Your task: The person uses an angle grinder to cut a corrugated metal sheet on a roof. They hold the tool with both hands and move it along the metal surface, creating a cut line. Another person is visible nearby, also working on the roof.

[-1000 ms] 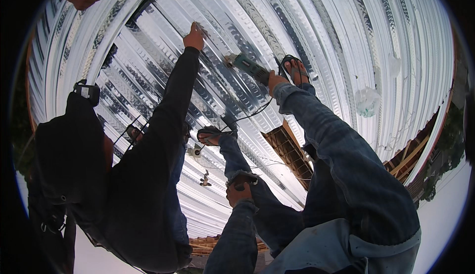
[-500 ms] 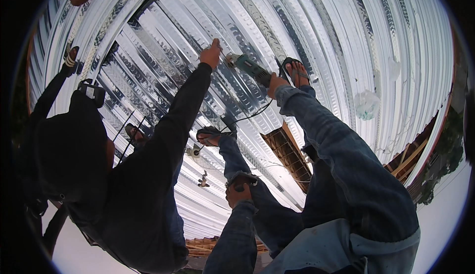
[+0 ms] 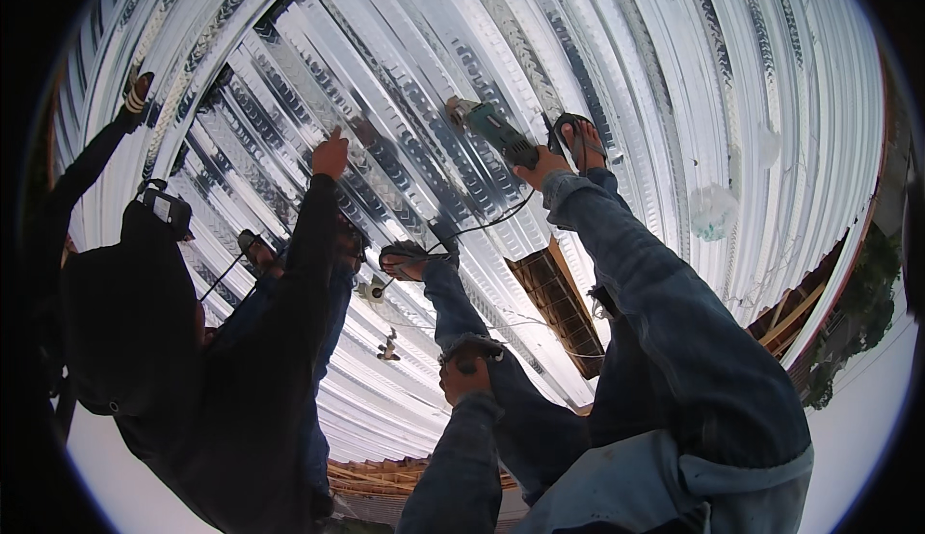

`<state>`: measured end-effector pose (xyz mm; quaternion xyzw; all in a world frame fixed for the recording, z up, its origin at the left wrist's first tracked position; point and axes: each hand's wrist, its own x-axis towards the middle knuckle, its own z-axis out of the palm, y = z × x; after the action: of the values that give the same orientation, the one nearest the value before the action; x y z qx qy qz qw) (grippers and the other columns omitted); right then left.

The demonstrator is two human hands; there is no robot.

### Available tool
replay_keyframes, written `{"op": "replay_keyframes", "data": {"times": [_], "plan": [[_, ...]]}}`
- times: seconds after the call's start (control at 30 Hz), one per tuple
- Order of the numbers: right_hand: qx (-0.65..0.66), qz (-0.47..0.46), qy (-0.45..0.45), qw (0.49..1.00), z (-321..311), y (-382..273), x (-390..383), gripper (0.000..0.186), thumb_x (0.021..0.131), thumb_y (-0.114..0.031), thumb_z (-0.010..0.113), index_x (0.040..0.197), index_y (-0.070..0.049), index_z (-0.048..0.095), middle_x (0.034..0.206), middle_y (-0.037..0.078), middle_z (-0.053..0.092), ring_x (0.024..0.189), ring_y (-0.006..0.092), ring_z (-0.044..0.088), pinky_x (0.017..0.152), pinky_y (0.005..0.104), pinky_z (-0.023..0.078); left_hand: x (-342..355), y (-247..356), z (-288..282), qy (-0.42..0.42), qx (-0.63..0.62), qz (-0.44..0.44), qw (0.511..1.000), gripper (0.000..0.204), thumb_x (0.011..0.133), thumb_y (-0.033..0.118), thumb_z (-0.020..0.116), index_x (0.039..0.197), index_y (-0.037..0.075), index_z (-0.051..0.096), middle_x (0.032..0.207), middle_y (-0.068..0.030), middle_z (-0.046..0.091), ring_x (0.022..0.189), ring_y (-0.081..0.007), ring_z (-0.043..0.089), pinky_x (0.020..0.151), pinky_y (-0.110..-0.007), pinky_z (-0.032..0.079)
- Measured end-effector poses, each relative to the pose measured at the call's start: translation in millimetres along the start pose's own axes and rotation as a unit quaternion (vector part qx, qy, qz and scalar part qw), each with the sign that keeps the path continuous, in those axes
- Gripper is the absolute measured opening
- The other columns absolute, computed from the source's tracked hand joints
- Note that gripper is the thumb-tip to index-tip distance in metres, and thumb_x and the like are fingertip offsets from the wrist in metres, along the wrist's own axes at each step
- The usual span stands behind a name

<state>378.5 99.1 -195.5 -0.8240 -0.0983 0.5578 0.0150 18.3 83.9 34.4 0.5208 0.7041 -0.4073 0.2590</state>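
My right hand (image 3: 541,163) is shut on the rear of a teal angle grinder (image 3: 496,129), whose head rests on or just above the shiny corrugated metal sheeting (image 3: 665,81). A dark cord (image 3: 487,224) runs from the tool past my left sandalled foot (image 3: 409,264). My left hand (image 3: 458,380) grips my left knee at the torn jeans (image 3: 482,346). My right foot (image 3: 583,148) is beside the grinder.
A hooded co-worker (image 3: 135,332) in black reaches a hand (image 3: 330,156) over the sheets. Other people's limbs show at the left edge and top left. An opening (image 3: 554,307) shows wooden framing beside my legs. A plastic bag (image 3: 713,211) lies to the right.
The hooded co-worker's hand has moved left and down, away from the grinder. The hand at top left has moved upward. My right hand and the grinder have shifted slightly; my left hand stays put.
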Motion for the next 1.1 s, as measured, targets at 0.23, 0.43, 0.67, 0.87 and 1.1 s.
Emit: {"op": "replay_keyframes", "data": {"times": [0.23,0.43,0.67,0.87,1.1], "plan": [[-0.014,0.047,-0.005,0.999,6.8,-12.5,13.7,0.093,0.066,-0.045,0.073,0.132,0.006,0.031,0.114,0.023,0.059,0.108,0.0341,0.059,0.094,0.0379,0.046,0.1,2.1,-2.4,0.0,-0.01,0.001,1.0,0.063,0.069,0.045,0.066,0.12,0.01,0.055,0.124,-0.0144,0.052,0.116,-0.0337,0.048,0.097,-0.044,0.042],[-0.057,0.013,-0.008,0.998,8.0,-7.6,30.3,0.086,0.062,-0.047,0.075,0.124,0.005,0.045,0.107,0.022,0.062,0.101,0.0337,0.061,0.09,0.0371,0.048,3.7,-9.5,13.5,-0.011,-0.039,0.004,0.999,0.062,0.068,0.043,0.068,0.12,0.011,0.056,0.128,-0.015,0.05,0.119,-0.0343,0.046,0.098,-0.044,0.041],[-0.242,-0.149,0.049,0.958,-69.0,-76.6,38.2,0.054,0.073,-0.03,0.068,0.119,-0.009,0.049,0.098,0.015,0.066,0.093,0.0311,0.065,0.082,0.0416,0.052,-13.9,-7.4,52.9,0.004,-0.033,0.001,0.999,0.062,0.068,0.041,0.068,0.119,0.009,0.055,0.135,-0.0204,0.043,0.121,-0.038,0.044,0.099,-0.046,0.04],[-0.434,-0.283,0.121,0.847,-110.3,-201.6,54.0,0.065,0.075,-0.023,0.066,0.134,-0.019,0.037,0.093,0.014,0.066,0.084,0.032,0.067,0.073,0.0432,0.054,-16.6,-2.5,79.6,0.009,-0.027,-0.012,1.0,0.06,0.068,0.041,0.067,0.117,0.009,0.055,0.135,-0.0226,0.041,0.121,-0.0397,0.044,0.096,-0.047,0.042],[-0.531,-0.238,0.141,0.801,-131.6,-246.2,63.9,0.061,0.071,-0.025,0.074,0.126,-0.019,0.047,0.102,0.01,0.066,0.092,0.0287,0.066,0.079,0.0426,0.055,-17.5,6.0,68.9,0.003,-0.042,-0.034,0.999,0.057,0.068,0.039,0.066,0.115,0.009,0.057,0.138,-0.0212,0.038,0.122,-0.0395,0.043,0.096,-0.047,0.042]]}}
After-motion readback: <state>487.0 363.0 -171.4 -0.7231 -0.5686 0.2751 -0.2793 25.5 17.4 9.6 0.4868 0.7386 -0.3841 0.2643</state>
